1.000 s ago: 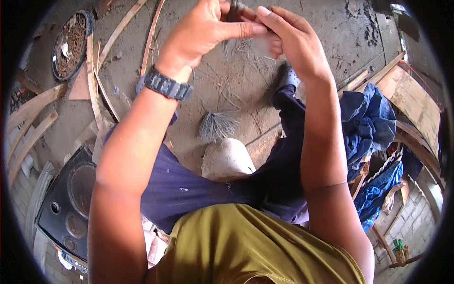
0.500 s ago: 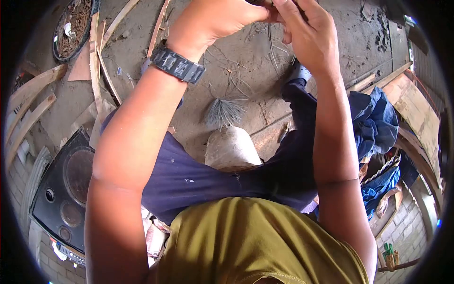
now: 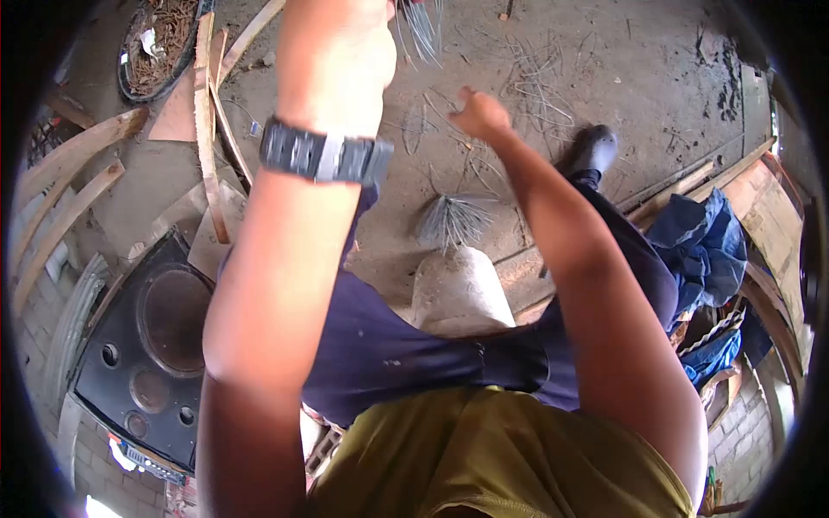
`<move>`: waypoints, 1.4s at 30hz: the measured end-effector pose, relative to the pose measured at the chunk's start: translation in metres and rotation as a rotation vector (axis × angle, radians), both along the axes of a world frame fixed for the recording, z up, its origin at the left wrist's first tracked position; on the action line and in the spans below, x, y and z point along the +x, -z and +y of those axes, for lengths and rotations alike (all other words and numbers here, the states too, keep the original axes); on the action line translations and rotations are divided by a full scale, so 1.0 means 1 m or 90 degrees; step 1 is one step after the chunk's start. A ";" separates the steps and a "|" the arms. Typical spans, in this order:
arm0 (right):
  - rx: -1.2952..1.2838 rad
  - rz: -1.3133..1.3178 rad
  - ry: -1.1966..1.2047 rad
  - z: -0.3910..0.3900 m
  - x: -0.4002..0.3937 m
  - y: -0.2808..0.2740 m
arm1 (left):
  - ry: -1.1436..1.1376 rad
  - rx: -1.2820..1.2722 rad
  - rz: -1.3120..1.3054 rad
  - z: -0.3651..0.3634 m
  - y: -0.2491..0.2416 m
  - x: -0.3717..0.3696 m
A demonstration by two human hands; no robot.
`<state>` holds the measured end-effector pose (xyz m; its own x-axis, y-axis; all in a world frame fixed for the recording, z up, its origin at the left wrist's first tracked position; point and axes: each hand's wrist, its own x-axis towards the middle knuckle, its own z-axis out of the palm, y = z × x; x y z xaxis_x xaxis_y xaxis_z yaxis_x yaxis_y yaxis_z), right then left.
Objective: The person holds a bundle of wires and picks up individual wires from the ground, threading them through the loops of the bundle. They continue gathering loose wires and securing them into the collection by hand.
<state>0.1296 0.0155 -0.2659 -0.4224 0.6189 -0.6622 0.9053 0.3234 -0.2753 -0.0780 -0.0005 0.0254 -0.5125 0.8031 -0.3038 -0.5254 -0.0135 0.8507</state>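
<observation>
My left hand (image 3: pixel 345 52), with a black watch (image 3: pixel 324 154) on its wrist, is raised at the top edge. Its fingers are partly out of frame. A bundle of thin grey wires (image 3: pixel 420 33) hangs out beyond it, apparently in its grip. Lower over the floor, my right hand (image 3: pixel 484 115) reaches out with finger and thumb apart, beside a loop of loose wire (image 3: pixel 416 129). I see nothing held in it. Between my legs stands a whitish rounded object (image 3: pixel 462 289), with a second spread bunch of grey wires (image 3: pixel 455 222) at its far end.
Scattered wire pieces (image 3: pixel 540 91) lie on the dirt floor. On the left are wooden strips (image 3: pixel 205 129), a dark oval tub (image 3: pixel 125 65) of brown scraps and a black speaker box (image 3: pixel 142 354). Blue cloth (image 3: pixel 704 242) and boards (image 3: pixel 760 194) lie to the right.
My hands were together at the top; now they are apart. The right hand has moved down toward the floor wires. A wire bundle now shows at my left hand, and the view has shifted.
</observation>
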 end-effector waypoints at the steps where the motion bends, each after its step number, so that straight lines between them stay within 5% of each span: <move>1: 0.000 0.005 0.005 -0.013 -0.013 0.017 | 0.005 0.000 0.005 0.000 0.000 -0.003; 10: 0.077 -0.130 0.097 -0.079 -0.043 0.069 | -0.024 0.021 0.050 -0.014 0.002 -0.011; 21: 0.061 -0.023 -0.045 -0.077 -0.032 0.084 | 0.021 -0.020 -0.022 -0.011 -0.003 -0.027; 32: -0.054 -0.004 0.089 -0.079 -0.016 0.085 | 0.037 0.086 -0.020 -0.011 -0.007 -0.013; 37: -0.138 0.073 0.050 -0.033 0.027 0.013 | 0.007 0.002 0.007 -0.009 -0.022 0.003; 42: -0.214 0.242 0.189 0.019 0.060 -0.151 | 0.102 0.023 0.049 -0.010 -0.018 0.014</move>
<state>0.1893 0.0341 -0.1150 -0.5090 0.5299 -0.6783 0.7616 -0.0901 -0.6418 -0.0638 -0.0110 0.0431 -0.3980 0.8860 -0.2379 -0.4569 0.0335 0.8889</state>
